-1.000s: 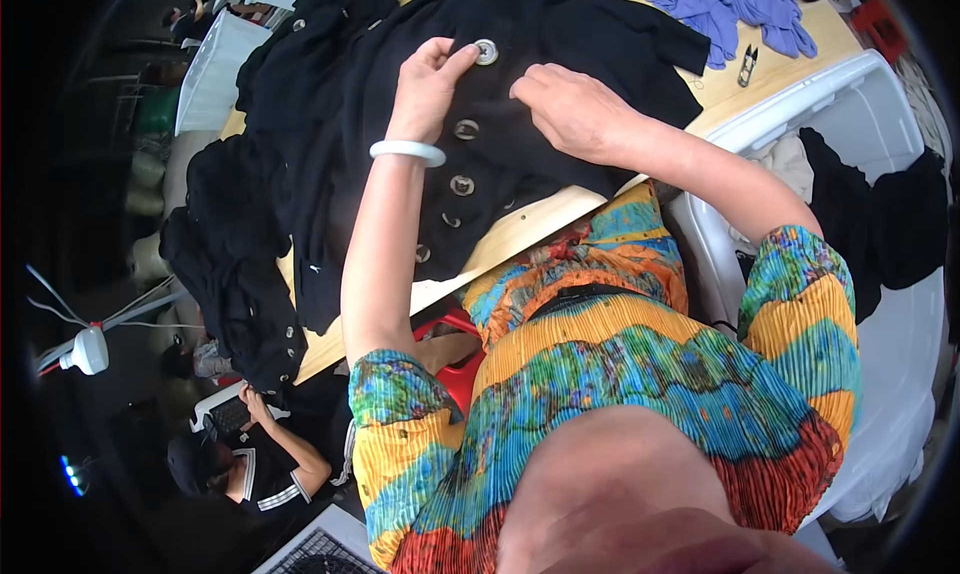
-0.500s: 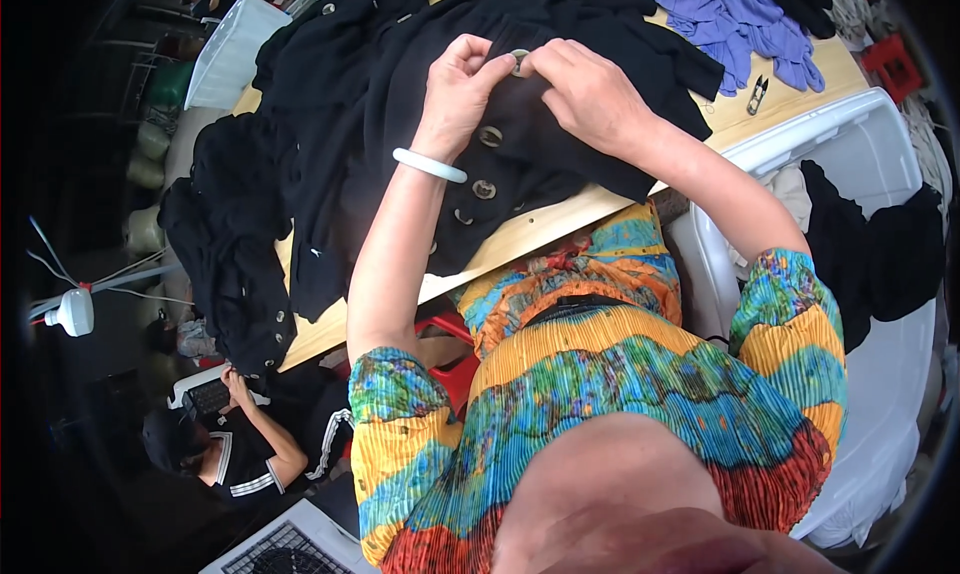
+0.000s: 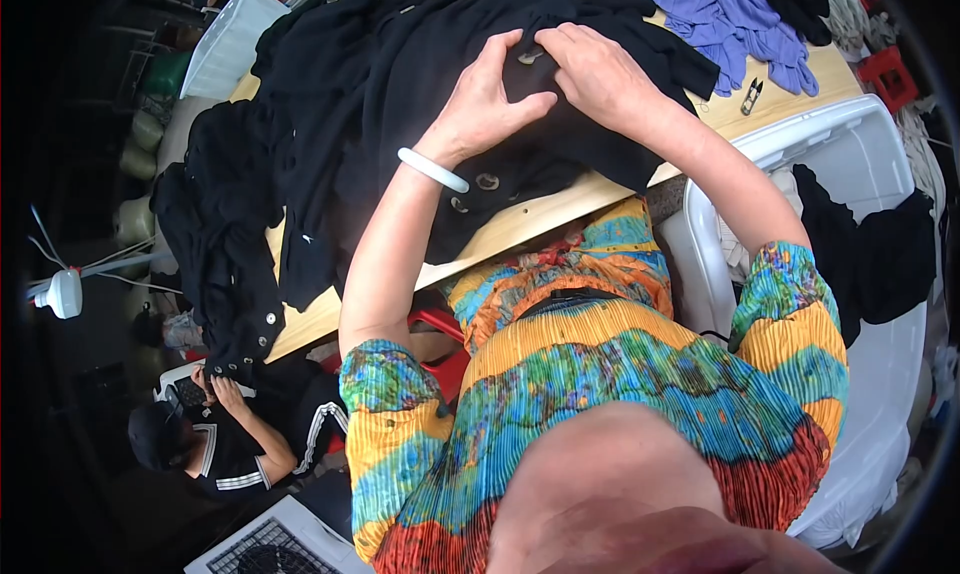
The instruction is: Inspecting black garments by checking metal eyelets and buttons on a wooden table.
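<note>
Button point(image 3: 530, 58) on the black garment point(image 3: 430, 74) across the worktop point(image 3: 835, 69) sits just left of the nearer right hand point(image 3: 603, 77), its grip unclear, while the left hand point(image 3: 488, 99) gapes, thumb and fingers parted.

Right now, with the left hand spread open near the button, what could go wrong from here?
1. The left hand is open, so the black garment could shift or bunch around the button, where the right hand has its fingertips.
2. Black clothing hangs past the left edge of the table; its weight might drag it off.
3. The snips lie near the white bin and might get knocked in.
</note>
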